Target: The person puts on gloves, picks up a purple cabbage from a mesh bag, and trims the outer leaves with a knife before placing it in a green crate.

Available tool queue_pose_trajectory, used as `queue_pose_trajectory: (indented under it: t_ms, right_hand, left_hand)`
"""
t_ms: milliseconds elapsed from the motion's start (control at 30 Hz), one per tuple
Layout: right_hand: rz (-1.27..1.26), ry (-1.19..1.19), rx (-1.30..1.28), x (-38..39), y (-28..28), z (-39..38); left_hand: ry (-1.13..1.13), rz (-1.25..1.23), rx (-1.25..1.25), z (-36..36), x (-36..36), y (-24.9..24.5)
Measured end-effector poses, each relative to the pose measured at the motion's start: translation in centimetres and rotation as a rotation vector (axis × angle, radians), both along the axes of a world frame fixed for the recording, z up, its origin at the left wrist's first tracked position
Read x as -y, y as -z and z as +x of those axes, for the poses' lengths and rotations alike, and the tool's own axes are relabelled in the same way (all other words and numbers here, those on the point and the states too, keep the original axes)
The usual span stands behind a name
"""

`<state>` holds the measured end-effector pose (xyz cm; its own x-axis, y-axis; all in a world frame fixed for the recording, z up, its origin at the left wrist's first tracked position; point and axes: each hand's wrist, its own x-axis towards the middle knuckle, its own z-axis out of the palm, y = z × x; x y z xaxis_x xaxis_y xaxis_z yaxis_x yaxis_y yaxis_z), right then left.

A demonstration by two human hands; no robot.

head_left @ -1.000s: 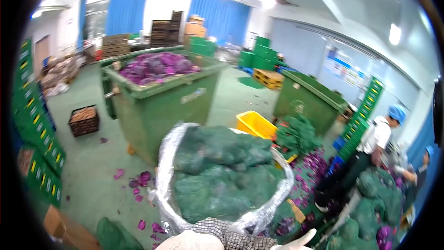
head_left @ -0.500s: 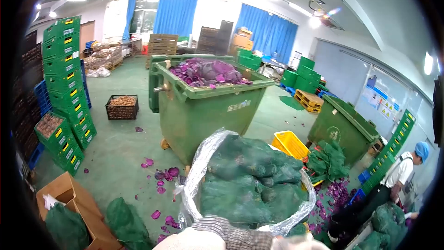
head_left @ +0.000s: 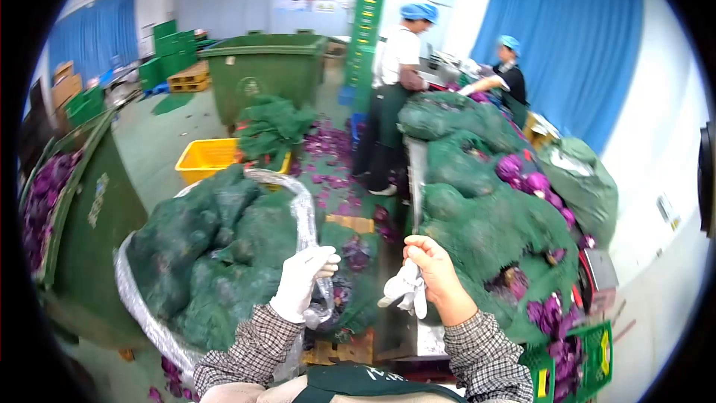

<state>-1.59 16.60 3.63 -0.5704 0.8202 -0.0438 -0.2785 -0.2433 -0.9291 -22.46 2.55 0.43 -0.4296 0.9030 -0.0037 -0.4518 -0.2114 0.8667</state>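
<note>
Head view: looks down over two checked sleeves to both hands, which are held apart in front of the body.
Left hand (head_left: pixel 302 283): wears a white glove; its fingers are closed on the rim of the clear plastic bag (head_left: pixel 304 213) at the bag's near right edge.
Clear plastic bag: stands open just beyond and to the left of the left hand, filled above its rim with green net sacks (head_left: pixel 216 246).
Right hand (head_left: pixel 434 272): bare and closed round a loose white glove (head_left: pixel 405 292), whose limp fingers hang down on the fist's left side.
Sack pile (head_left: pixel 485 216): more green net sacks are heaped just beyond and to the right of the right hand; purple cabbages (head_left: pixel 526 179) show through the mesh.
Yellow crate (head_left: pixel 212 160): on the floor beyond the bag, well apart from the left hand.
Green bin (head_left: pixel 89 209): just beside the bag, far left of the left hand, with purple leaves inside.
Green crate (head_left: pixel 597 351): low to the right of the right sleeve.
Co-workers (head_left: pixel 399 67): two people in blue caps stand far beyond the right hand, at the far end of the pile.
</note>
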Motion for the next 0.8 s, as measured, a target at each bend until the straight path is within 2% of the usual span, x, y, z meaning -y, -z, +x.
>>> queue_pose_trajectory:
  t_ms: [67, 133, 200, 267, 333, 400, 467, 500, 533, 567, 600, 633, 667, 733, 767, 800]
  right_hand:
    - [-0.045, 0.091, 0.017, 0.3, 0.0, 1.4]
    - [-0.070, 0.164, -0.001, 0.4, 0.5, 2.6]
    - [-0.072, 0.260, -0.026, 0.7, 0.8, 3.4]
    - [-0.078, 0.384, -0.043, 1.3, 1.5, 4.4]
    - [-0.117, 0.494, -0.005, 2.2, 2.2, 5.4]
    - [-0.143, 0.564, 0.027, 2.9, 3.1, 6.5]
    - [-0.136, 0.602, 0.076, 3.9, 4.2, 7.9]
    - [-0.145, 0.603, 0.066, 4.4, 4.5, 8.7]
    - [-0.156, 0.599, 0.056, 5.1, 4.9, 9.6]
    - [-0.097, 0.587, 0.155, 5.7, 5.3, 10.4]
    - [-0.035, 0.568, 0.250, 6.4, 5.5, 11.1]
    - [0.102, 0.552, 0.478, 7.1, 5.4, 12.4]
    - [0.251, 0.660, 0.487, 7.7, 6.6, 13.6]
    - [0.248, 0.699, 0.426, 9.5, 5.1, 15.7]
    - [0.223, 0.646, 0.356, 10.8, 3.3, 15.7]
    - [0.309, 0.598, 0.416, 11.7, 2.7, 15.7]
  left_hand:
    - [0.090, -0.030, -0.194, 1.4, -1.3, -0.2]
    - [0.177, 0.000, -0.265, 2.9, -2.7, -0.2]
    - [0.272, -0.041, -0.489, 3.7, -3.8, 0.5]
    - [0.425, 0.068, -0.661, 4.7, -4.9, 1.8]
    - [0.281, 0.365, -1.106, 6.7, -5.0, 0.0]
    - [0.303, 0.511, -1.052, 8.8, -6.3, 0.8]
    - [0.320, 0.541, -0.882, 10.3, -7.5, 1.4]
    - [0.445, 0.406, -0.629, 11.0, -7.5, 0.9]
    - [0.546, 0.356, -0.550, 11.1, -7.7, 0.0]
    - [0.610, 0.335, -0.532, 11.3, -8.0, -0.7]
    - [0.665, 0.314, -0.518, 11.5, -8.3, -1.4]
    - [0.697, 0.339, -0.594, 11.8, -8.4, -2.7]
    - [0.753, 0.297, -0.650, 12.2, -8.5, -3.2]
    - [0.850, 0.208, -0.756, 13.4, -8.5, -3.9]
    - [0.856, 0.182, -0.879, 14.6, -8.4, -3.9]
    - [0.932, 0.133, -0.863, 16.1, -8.2, -4.0]
